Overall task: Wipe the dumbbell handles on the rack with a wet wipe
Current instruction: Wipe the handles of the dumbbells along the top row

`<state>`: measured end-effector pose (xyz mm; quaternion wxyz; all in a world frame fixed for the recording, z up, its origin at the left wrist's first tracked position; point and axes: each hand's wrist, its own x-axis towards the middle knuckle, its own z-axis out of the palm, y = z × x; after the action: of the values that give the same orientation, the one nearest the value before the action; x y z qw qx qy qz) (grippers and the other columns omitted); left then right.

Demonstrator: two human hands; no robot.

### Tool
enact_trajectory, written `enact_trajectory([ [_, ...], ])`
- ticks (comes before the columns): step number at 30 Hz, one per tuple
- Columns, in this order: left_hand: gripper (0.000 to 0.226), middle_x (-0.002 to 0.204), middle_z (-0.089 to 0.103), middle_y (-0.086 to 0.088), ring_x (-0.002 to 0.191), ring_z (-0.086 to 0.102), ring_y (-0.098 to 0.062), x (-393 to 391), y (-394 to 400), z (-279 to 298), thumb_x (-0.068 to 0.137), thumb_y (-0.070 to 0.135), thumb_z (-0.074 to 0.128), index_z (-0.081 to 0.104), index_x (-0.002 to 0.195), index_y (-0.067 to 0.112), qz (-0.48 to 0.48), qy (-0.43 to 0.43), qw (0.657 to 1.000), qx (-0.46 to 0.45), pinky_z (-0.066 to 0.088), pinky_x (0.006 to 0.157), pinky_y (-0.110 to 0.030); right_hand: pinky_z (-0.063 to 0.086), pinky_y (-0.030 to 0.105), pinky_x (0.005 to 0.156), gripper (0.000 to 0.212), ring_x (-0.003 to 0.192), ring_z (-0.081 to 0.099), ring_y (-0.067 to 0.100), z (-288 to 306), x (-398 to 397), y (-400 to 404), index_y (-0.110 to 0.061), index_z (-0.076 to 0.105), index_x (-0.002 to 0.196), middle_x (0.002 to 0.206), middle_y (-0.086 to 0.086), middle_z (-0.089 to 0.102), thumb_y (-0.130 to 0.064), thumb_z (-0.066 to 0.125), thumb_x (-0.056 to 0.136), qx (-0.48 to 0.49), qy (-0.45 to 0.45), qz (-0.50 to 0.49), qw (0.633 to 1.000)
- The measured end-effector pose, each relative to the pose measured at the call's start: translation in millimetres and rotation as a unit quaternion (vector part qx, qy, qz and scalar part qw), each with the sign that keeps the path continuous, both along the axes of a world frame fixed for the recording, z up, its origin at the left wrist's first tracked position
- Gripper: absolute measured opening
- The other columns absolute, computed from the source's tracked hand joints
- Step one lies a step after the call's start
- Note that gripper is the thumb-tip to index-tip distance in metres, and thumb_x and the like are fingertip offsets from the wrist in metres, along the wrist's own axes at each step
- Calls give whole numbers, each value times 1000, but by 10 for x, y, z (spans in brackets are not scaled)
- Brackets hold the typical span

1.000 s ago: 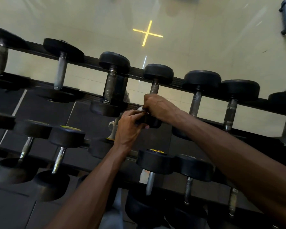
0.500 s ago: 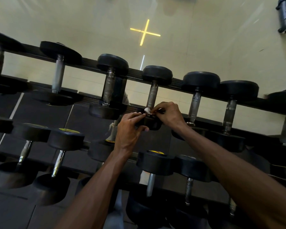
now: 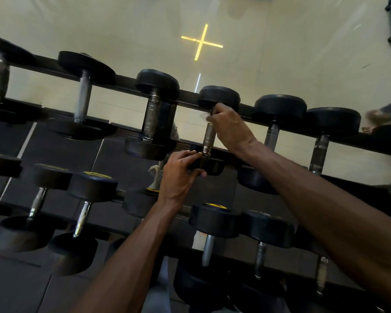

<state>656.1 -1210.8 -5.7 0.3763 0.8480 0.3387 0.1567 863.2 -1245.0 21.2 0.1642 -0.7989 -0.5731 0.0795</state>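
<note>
Two hands on one dumbbell, centre frame: right hand now curled round the handle top, up from its base half a second ago; wipe barely visible at the fingertips. Left hand gripping the near head. Stroke apparently nearly done. Neighbouring heads close both sides; next handle just right.

My right hand has slid up the dumbbell handle from its lower end to the top.

No readable text; yellow dumbbell labels illegible.
</note>
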Motion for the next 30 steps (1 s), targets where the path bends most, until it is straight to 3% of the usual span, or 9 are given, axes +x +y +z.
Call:
enact_trajectory([
  [3,54,118,72,-5,115,62,-25,-11,8,-12,68,24,93,77,120,16,-11,1,1000,6,54,96,-36,54,26,78,16,86,52,9,-14,-218,-205,-13,72,105,104,1,54,-24,64,98,-78,11,146,986],
  [5,54,118,72,-5,115,62,-26,-7,2,-9,69,23,93,76,120,15,-14,3,1000,7,54,96,-38,54,29,75,15,85,50,10,-26,-261,-316,-14,73,102,100,0,51,-26,67,95,-97,9,187,978],
  [8,53,119,71,-5,116,62,-26,-9,0,-18,69,24,92,77,119,15,-8,1,1000,10,54,97,-38,58,30,77,17,93,55,16,-90,-115,-95,-6,73,109,105,5,54,-8,63,96,-31,-65,69,995],
  [11,53,119,71,-4,115,62,-24,-3,-6,-16,70,25,92,77,119,15,-7,3,1000,11,54,97,-37,58,31,72,18,91,58,22,-92,-143,143,-1,73,104,101,9,58,5,61,92,37,-76,-52,995],
  [15,53,120,71,-4,116,61,-24,-7,-6,-9,70,24,92,77,120,15,-7,3,1000,7,53,98,-36,57,27,69,13,90,61,20,-232,-312,232,-5,74,99,102,6,62,1,66,91,107,-49,-196,973],
  [20,54,119,72,-4,115,62,-24,-1,6,-11,68,23,93,77,119,15,-6,4,1000,10,54,96,-37,56,27,75,8,84,63,14,-275,-411,331,-10,75,93,97,3,68,-10,68,94,248,114,-404,873],
  [26,56,121,71,-9,117,62,-28,9,-3,18,70,23,92,75,123,14,-16,14,1000,6,55,96,-42,58,27,80,8,88,69,13,-284,-470,463,-13,77,94,94,1,75,-9,72,89,319,222,-509,768],
  [30,55,123,70,-7,119,60,-25,-4,-2,28,74,24,90,74,125,15,-17,10,1000,2,54,98,-42,54,16,72,9,88,70,13,-272,-469,526,-12,78,96,94,3,77,-11,75,88,334,319,-585,667],
])
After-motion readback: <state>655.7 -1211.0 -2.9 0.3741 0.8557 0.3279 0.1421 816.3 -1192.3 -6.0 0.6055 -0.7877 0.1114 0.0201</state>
